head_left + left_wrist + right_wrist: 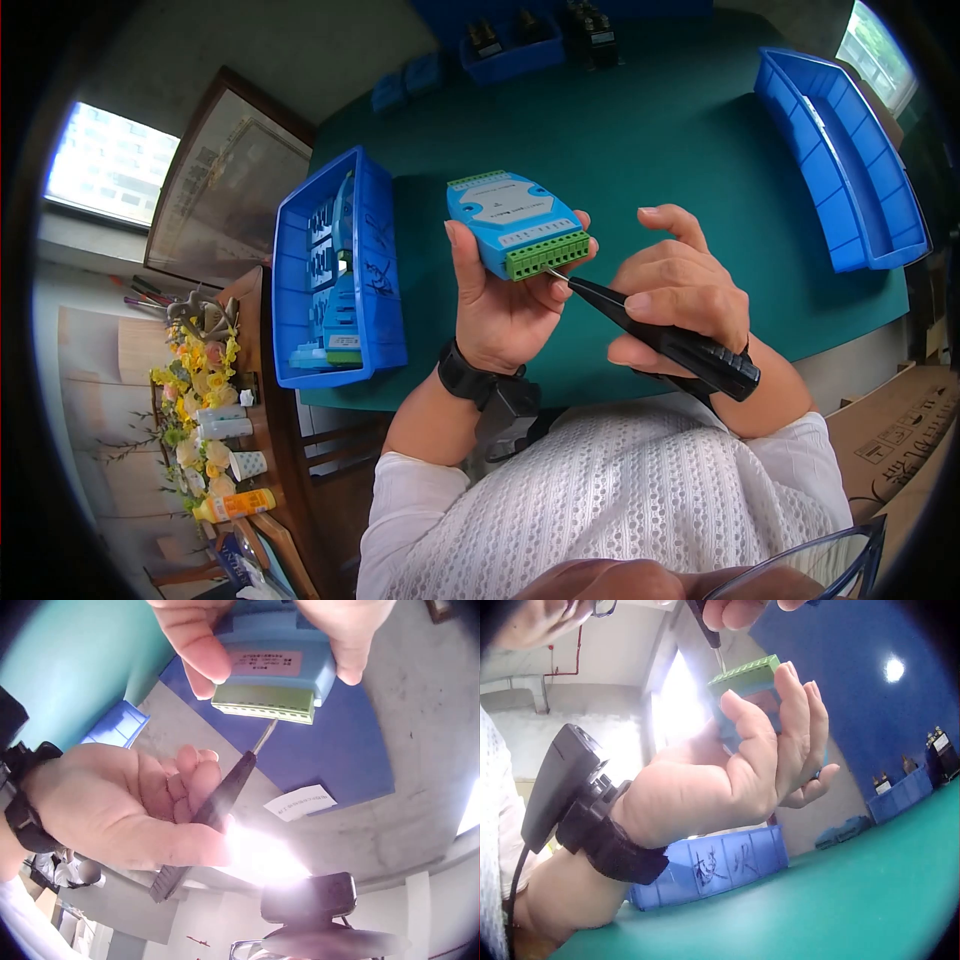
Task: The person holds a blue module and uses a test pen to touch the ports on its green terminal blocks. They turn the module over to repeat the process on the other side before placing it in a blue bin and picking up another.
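Blue module [515, 212]: up in the left hand, above the near part of the green bench [630, 150], between the two side bins; printed face up, tilted a bit toward the person.
Module's long axis: slantwise, from far left to near right; one green terminal row at the far end, the bigger green terminal block [548, 256] at the near end, facing back toward the body.
Screwdriver [655, 330]: black handle low at the right, shaft running up and leftward, tip meeting the near terminal block's front.
Left grip [510, 310]: grasping the module by its sides, thumb on the left edge, fingertips round the right.
Right grip [685, 300]: grasping the screwdriver handle between thumb and fingers, one finger lifted off it.
Left bin [385, 270]: blue, dark writing outside, more blue-and-green units [342, 335] within.
Right bin [850, 170]: blue, long, slanting along the bench's right side.
Far side: small blue bin [515, 62] with dark components.
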